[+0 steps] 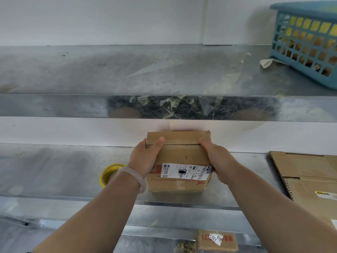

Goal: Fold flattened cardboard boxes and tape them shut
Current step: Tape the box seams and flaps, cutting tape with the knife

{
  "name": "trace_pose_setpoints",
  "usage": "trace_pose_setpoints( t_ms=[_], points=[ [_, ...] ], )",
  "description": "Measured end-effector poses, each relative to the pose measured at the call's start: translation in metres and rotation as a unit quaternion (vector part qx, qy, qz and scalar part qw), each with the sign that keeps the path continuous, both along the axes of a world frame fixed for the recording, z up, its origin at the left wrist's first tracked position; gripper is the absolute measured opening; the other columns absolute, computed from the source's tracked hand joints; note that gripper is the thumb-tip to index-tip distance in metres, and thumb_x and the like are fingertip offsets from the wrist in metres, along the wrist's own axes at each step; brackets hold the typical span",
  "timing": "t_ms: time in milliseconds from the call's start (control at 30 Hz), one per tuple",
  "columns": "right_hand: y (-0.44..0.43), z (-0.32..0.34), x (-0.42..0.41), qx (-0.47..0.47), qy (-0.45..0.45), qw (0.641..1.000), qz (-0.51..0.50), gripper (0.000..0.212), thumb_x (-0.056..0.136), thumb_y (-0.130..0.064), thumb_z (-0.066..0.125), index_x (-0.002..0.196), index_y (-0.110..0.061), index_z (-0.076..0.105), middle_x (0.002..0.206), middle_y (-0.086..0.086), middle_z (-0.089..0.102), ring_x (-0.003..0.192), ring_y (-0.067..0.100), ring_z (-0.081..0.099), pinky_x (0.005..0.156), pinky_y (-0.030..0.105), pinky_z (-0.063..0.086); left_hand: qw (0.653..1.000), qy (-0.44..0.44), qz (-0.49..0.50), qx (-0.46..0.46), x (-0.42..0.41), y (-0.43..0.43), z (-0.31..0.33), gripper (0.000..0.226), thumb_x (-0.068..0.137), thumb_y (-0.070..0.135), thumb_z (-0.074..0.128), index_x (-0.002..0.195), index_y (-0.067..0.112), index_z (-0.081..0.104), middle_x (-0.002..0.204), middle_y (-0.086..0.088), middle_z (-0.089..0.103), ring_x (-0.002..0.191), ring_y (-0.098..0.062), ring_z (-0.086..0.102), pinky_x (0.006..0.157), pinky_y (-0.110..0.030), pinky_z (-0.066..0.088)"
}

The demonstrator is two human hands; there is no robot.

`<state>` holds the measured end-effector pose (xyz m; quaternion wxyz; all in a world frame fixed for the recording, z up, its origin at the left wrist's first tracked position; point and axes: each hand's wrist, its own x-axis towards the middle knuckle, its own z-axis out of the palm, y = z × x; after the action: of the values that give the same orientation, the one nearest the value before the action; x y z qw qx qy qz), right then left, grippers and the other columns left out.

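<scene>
Small box (179, 157) on steel bench (54, 172), just right of tape roll (109, 173). Left hand (145, 157), right hand (217, 159) clamp opposite sides, thumbs on top flaps. Likely light, empty; walls stiff but crushable. Hold near edges.

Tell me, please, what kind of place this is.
Probably a parcel packing station: metal shelves, a labelled cardboard box gripped on the lower shelf, a yellow tape roll beside it, and flattened cardboard at the right.
</scene>
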<state>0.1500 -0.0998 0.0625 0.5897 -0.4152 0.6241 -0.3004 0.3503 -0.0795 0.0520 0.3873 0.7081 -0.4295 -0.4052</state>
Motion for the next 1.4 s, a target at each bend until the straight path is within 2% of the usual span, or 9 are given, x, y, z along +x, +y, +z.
trace_pose_setpoints(
  t_ms=[133,200,300,433,767,900,1100,1267,1400],
  points=[
    [-0.004,0.0,0.004,-0.115,0.172,0.978,0.003,0.081,0.084,-0.056,0.066,0.148,-0.021,0.03,0.126,-0.01,0.048,0.116,0.023,0.056,0.088,0.036,0.051,0.992,-0.125,-0.03,-0.005,0.001,-0.006,-0.004,0.086,0.071,0.072,0.06,0.142,0.027,0.039,0.138,0.003,0.052,0.119,-0.02,0.056,0.097,-0.044,0.049],
    [0.0,-0.006,0.006,-0.287,0.333,0.898,0.032,0.067,0.093,-0.048,0.056,0.15,-0.023,0.029,0.146,0.0,0.044,0.132,0.024,0.044,0.108,0.041,0.042,0.931,-0.333,-0.046,-0.138,-0.001,-0.002,-0.005,0.071,0.089,0.059,0.049,0.149,0.026,0.03,0.154,0.001,0.033,0.135,-0.022,0.037,0.112,-0.041,0.033],
    [0.013,-0.018,0.012,-0.513,0.443,0.72,0.149,0.048,0.096,-0.035,0.041,0.134,-0.011,0.059,0.138,0.006,0.058,0.131,0.022,0.049,0.115,0.035,0.03,0.808,-0.454,-0.162,-0.339,-0.005,0.007,-0.007,0.044,0.097,0.041,0.038,0.128,0.02,0.061,0.132,0.001,0.059,0.121,-0.02,0.054,0.108,-0.041,0.036],
    [0.021,-0.032,0.016,-0.476,0.524,0.665,0.236,0.056,0.09,-0.046,0.04,0.132,-0.015,0.062,0.134,0.0,0.062,0.128,0.017,0.055,0.114,0.04,0.032,0.759,-0.537,-0.224,-0.291,-0.004,0.013,-0.025,0.047,0.095,0.04,0.035,0.128,0.019,0.061,0.13,0.004,0.061,0.123,-0.015,0.055,0.104,-0.044,0.041],
    [0.032,-0.032,0.012,-0.419,0.559,0.692,0.181,0.067,0.089,-0.055,0.036,0.13,-0.009,0.063,0.134,0.006,0.062,0.125,0.025,0.057,0.109,0.048,0.027,0.794,-0.555,-0.179,-0.175,0.001,0.03,-0.023,0.064,0.091,0.056,0.034,0.135,0.014,0.055,0.142,-0.004,0.051,0.131,-0.018,0.048,0.109,-0.044,0.038],
    [0.037,-0.034,0.019,-0.365,0.534,0.746,0.156,0.076,0.087,-0.059,0.036,0.134,-0.002,0.056,0.138,0.013,0.056,0.128,0.03,0.054,0.114,0.047,0.029,0.815,-0.534,-0.165,-0.152,0.002,0.03,-0.021,0.074,0.089,0.06,0.03,0.137,0.008,0.051,0.146,-0.01,0.046,0.135,-0.021,0.044,0.106,-0.039,0.037],
    [0.031,-0.019,0.008,-0.299,0.424,0.844,0.139,0.083,0.096,-0.057,0.039,0.157,-0.014,0.003,0.164,-0.002,-0.013,0.151,0.012,-0.006,0.116,0.022,-0.003,0.904,-0.386,-0.139,-0.122,-0.006,0.028,-0.018,0.087,0.088,0.069,0.019,0.153,0.011,0.013,0.161,-0.008,-0.008,0.147,-0.023,0.004,0.116,-0.025,0.001],
    [0.027,-0.008,-0.019,-0.292,0.245,0.924,0.031,0.046,0.101,-0.029,0.046,0.147,-0.027,0.042,0.152,-0.007,0.041,0.135,0.008,0.039,0.102,0.019,0.032,0.961,-0.231,-0.074,-0.129,-0.002,0.03,-0.014,0.064,0.094,0.043,0.052,0.149,0.021,0.03,0.158,0.004,0.018,0.143,-0.013,0.019,0.115,-0.023,0.016],
    [0.027,-0.004,-0.031,-0.171,0.103,0.98,0.011,0.046,0.097,-0.042,0.054,0.142,-0.035,0.046,0.142,-0.013,0.05,0.124,0.01,0.052,0.101,0.029,0.041,0.971,-0.18,-0.021,-0.158,0.007,0.029,-0.016,0.058,0.091,0.035,0.06,0.144,0.022,0.041,0.143,0.003,0.042,0.128,-0.01,0.039,0.107,-0.021,0.029]
  ],
)
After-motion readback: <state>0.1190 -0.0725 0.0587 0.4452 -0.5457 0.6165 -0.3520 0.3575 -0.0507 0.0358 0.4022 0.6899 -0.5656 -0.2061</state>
